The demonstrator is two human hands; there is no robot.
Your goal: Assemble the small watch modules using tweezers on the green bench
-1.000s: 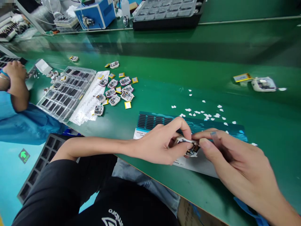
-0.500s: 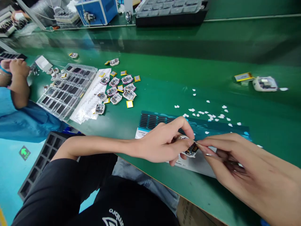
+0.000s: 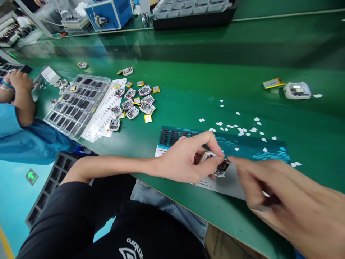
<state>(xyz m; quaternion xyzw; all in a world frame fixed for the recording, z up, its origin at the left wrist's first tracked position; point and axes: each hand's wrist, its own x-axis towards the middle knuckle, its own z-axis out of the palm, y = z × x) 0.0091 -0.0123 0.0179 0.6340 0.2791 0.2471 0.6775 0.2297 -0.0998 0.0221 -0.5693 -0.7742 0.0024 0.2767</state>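
Observation:
My left hand (image 3: 188, 160) is closed round a small white device housing (image 3: 219, 166) with a circuit board inside, held just above a sheet of dark foam pads (image 3: 188, 136) on a blue backing. My right hand (image 3: 283, 201) is close on the right, blurred by motion, its fingertips reaching the housing's right edge. Whether a thin tool is pinched in those fingers I cannot make out.
A cluster of similar housings (image 3: 134, 102) and yellow batteries lies at centre left beside a clear compartment tray (image 3: 75, 106). White paper bits (image 3: 242, 127) are scattered behind the sheet. Another housing (image 3: 296, 90) sits far right. A co-worker's arm in a blue sleeve (image 3: 18, 118) rests at left.
My right hand has slid down and right along the table edge and is now blurred. My left hand keeps the housing in about the same place.

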